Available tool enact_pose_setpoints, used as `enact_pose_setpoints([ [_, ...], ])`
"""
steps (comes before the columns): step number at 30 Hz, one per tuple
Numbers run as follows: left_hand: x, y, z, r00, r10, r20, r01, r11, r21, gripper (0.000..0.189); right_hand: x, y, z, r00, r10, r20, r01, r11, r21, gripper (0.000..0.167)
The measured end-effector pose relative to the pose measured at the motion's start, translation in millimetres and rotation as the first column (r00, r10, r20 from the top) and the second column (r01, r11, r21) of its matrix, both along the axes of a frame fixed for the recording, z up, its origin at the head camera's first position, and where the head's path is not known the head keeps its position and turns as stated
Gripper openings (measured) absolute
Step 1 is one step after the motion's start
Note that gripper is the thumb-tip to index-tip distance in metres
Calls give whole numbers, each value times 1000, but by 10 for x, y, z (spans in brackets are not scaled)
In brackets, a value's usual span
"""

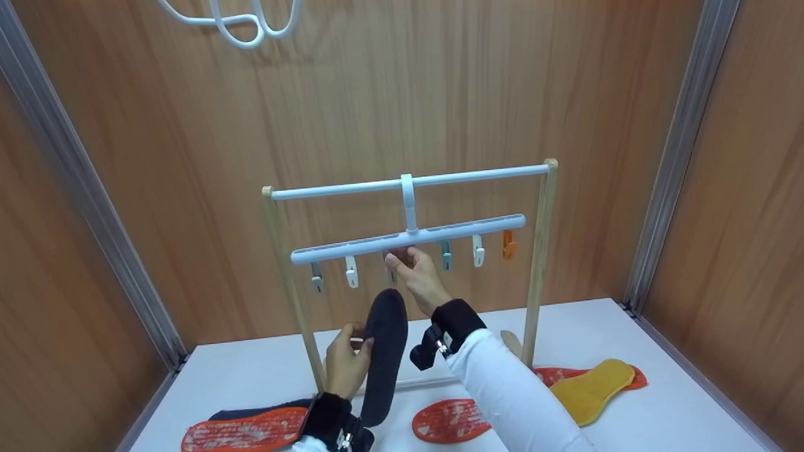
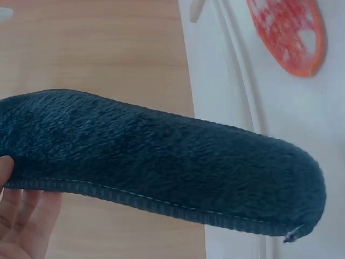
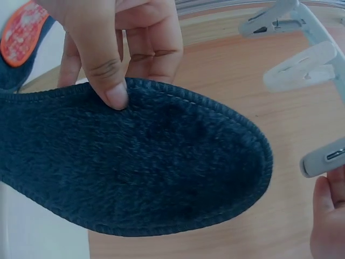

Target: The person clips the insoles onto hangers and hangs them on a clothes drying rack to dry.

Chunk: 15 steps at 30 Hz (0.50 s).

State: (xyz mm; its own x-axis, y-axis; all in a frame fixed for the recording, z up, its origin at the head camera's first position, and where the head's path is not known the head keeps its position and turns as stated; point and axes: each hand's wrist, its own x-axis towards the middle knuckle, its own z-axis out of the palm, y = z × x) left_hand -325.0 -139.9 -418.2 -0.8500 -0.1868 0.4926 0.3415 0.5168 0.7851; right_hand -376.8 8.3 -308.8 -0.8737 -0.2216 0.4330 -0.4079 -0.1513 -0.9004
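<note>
My left hand (image 1: pixel 347 364) pinches a dark, fuzzy insole (image 1: pixel 386 351) by its side edge, thumb on the fuzzy face. The insole stands nearly upright, its rounded wide end upward. Above it, my right hand (image 1: pixel 422 279) holds a grey clip (image 3: pixel 322 161) under the light blue hanger (image 1: pixel 465 233); part of the grip is hidden by the fingers and cut off in the right wrist view. Insole and grey clip are apart. Other clips hang along the bar: a grey clip (image 1: pixel 316 277), white clips (image 1: pixel 352 272), a teal clip (image 1: pixel 446 255) and an orange clip (image 1: pixel 508 245).
The hanger hooks over a stand's light blue rod (image 1: pixel 477 176) between wooden posts (image 1: pixel 543 263). On the white table (image 1: pixel 251 358), a red-orange insole (image 1: pixel 245 430) overlaps a dark one. Another red insole (image 1: pixel 449 420) lies mid-table, and a yellow insole (image 1: pixel 593 389) covers a red one at right.
</note>
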Motion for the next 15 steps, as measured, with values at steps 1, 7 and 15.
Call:
enact_pose_setpoints([
  [1,2,1,4,1000,-3,-2,3,1000,7,15,4,-2,3,1000,-4,0,4,1000,4,31],
  [7,19,23,7,999,-24,-33,25,999,40,16,14,2,0,999,-30,17,30,1000,8,29],
  [15,1,63,49,995,-41,-95,51,994,99,15,19,0,28,999,-46,24,46,999,-3,31],
])
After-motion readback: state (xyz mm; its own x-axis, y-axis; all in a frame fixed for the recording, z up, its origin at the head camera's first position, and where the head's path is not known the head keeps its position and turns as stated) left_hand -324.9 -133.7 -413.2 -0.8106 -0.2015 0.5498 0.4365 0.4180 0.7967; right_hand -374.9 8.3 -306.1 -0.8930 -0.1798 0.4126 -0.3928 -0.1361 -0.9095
